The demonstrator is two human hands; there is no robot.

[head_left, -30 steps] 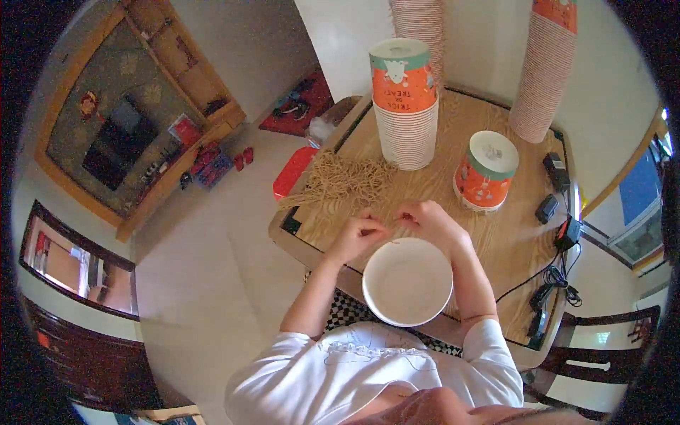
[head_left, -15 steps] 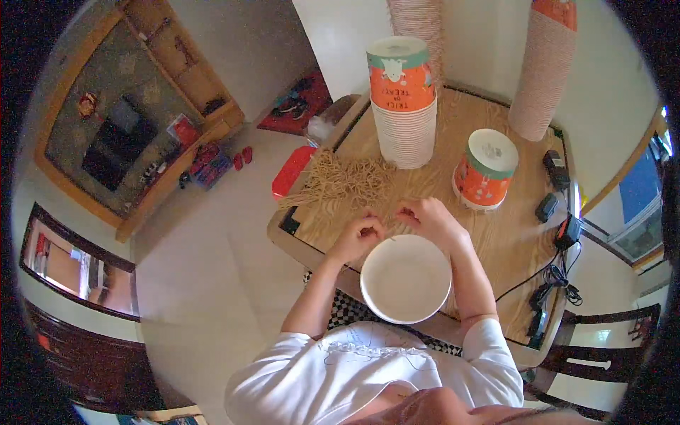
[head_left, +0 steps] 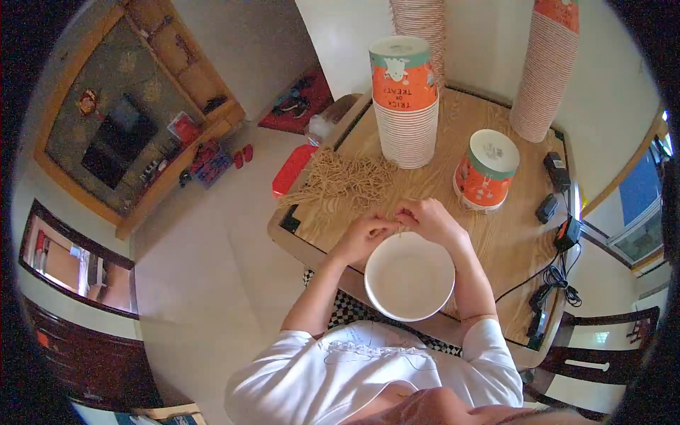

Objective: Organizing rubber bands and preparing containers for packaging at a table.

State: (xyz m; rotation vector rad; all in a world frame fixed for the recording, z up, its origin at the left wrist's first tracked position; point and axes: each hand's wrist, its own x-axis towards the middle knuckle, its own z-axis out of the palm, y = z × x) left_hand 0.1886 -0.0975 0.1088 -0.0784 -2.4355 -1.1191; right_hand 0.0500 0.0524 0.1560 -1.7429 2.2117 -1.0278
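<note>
In front of my body a round white paper bucket (head_left: 409, 280) lies tipped, its open mouth toward me. At its far rim my left hand (head_left: 365, 235) and my right hand (head_left: 428, 221) meet, fingertips pinched together. A short bit of thin tan cord (head_left: 399, 230) shows between them at the rim; the rest is hidden by the fingers. Just beyond my left hand lies a loose, tangled heap of tan cords (head_left: 347, 180). Past my right hand stands a short upside-down orange-and-green paper bucket (head_left: 486, 173).
A tall stack of nested buckets (head_left: 405, 106) stands behind the cords, with another leaning stack (head_left: 545, 78) at the back right. Black power adapters (head_left: 556, 172) and coiled cables (head_left: 556, 280) line the right edge of the wooden table (head_left: 453, 106). A red box (head_left: 292, 170) sits off its left edge.
My hands have come together at the bucket's far rim, the left moving right toward the right one. The bucket has shifted slightly right and away from me.
</note>
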